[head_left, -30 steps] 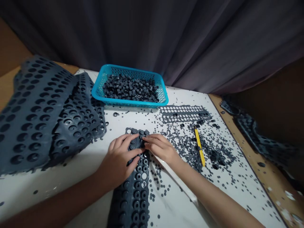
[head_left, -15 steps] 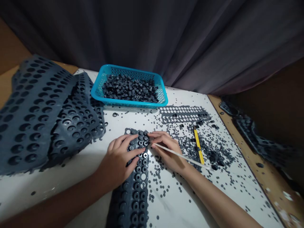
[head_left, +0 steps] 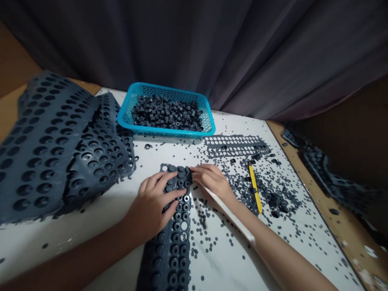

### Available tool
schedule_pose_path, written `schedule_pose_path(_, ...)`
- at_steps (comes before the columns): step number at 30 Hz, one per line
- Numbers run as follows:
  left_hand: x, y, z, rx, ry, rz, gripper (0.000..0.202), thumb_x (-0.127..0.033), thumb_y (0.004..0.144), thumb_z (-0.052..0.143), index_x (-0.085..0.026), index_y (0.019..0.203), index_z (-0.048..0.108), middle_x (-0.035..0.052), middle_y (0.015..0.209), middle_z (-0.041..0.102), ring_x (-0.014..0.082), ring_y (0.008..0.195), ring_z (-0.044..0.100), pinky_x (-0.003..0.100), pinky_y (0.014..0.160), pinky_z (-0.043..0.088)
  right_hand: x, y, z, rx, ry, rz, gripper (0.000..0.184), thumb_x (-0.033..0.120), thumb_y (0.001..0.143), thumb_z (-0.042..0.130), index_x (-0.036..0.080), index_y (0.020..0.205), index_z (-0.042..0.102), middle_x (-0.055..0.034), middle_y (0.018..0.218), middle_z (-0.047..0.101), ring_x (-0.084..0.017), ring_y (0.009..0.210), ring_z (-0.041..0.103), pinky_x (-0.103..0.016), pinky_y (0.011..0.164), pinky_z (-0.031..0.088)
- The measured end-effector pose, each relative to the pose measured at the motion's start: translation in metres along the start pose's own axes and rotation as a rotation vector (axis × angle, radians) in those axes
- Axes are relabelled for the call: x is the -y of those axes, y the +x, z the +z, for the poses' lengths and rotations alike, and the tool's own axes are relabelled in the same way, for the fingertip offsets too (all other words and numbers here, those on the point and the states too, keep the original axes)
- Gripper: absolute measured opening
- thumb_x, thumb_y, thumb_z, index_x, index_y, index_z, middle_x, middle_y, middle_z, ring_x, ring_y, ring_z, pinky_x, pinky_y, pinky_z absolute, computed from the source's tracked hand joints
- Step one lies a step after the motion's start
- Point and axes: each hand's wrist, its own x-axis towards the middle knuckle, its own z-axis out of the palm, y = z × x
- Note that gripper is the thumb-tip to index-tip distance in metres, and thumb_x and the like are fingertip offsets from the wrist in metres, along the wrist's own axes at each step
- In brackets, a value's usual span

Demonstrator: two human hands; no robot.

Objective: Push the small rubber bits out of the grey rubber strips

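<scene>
A dark rubber sheet (head_left: 165, 250) with rows of round, ring-shaped parts lies lengthwise before me, a few of its holes showing white. Across its left side and middle rests my left hand (head_left: 156, 200), fingers spread and pressing flat on the parts. My right hand (head_left: 214, 182) is closed round a thin white stick (head_left: 232, 218), which slants back along my forearm. Its fingertips meet the sheet's upper right edge; the stick's front end is hidden by the fingers. Small dark discs (head_left: 209, 238) lie scattered right of the sheet.
A blue basket (head_left: 169, 132) full of small dark rubber parts stands at the back. Large folded rubber sheets (head_left: 39, 153) are piled at left. To the right lie a perforated strip (head_left: 236, 142), a yellow cutter (head_left: 255, 188) and many discs. Beyond the table hangs a dark curtain (head_left: 182, 40).
The stick's rear end has swung down and left, from over the scattered discs to along my right forearm. My left hand has stayed in place on the sheet.
</scene>
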Motion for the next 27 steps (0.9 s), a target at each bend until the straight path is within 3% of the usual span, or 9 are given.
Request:
schedule_pose_path(5,0.0,0.0,0.0,0.006,-0.001,0.011,0.036,-0.011,0.08,0.053,-0.032,0.108,0.065,0.0036,0.132,0.048,0.0292,0.119,0.041,0.051,0.093,0.039,0.007,0.007,-0.005,-0.057,0.183,0.194,0.01,0.018,0.088,0.052,0.021,0.088,0.061,-0.0085,0.103,0.069,-0.023,0.104,0.059,-0.04,0.083,0.052)
schedule_pose_path(11,0.0,0.001,0.0,0.007,-0.016,-0.005,0.036,-0.013,0.079,0.056,-0.032,0.109,0.064,0.004,0.13,0.049,0.0291,0.118,0.041,0.05,0.093,0.039,0.025,0.008,0.004,-0.023,0.425,0.216,0.006,0.024,0.086,0.057,0.022,0.088,0.062,-0.0086,0.103,0.07,-0.023,0.109,0.057,-0.042,0.089,0.049)
schedule_pose_path(20,-0.001,0.0,-0.002,0.027,-0.024,-0.013,0.032,-0.014,0.081,0.055,-0.03,0.105,0.066,0.0042,0.131,0.048,0.0289,0.119,0.04,0.05,0.095,0.037,0.022,0.007,0.007,-0.013,0.269,0.127,0.004,0.024,0.085,0.058,0.022,0.086,0.062,-0.0061,0.102,0.071,-0.023,0.104,0.057,-0.042,0.088,0.046)
schedule_pose_path(27,0.0,-0.001,0.001,-0.018,-0.026,0.002,0.034,-0.012,0.08,0.054,-0.031,0.107,0.065,0.0034,0.131,0.049,0.0288,0.118,0.042,0.05,0.094,0.039,0.009,0.009,0.008,-0.011,0.035,-0.001,0.015,0.021,0.091,0.049,0.023,0.09,0.064,-0.0048,0.105,0.07,-0.022,0.097,0.059,-0.04,0.082,0.045)
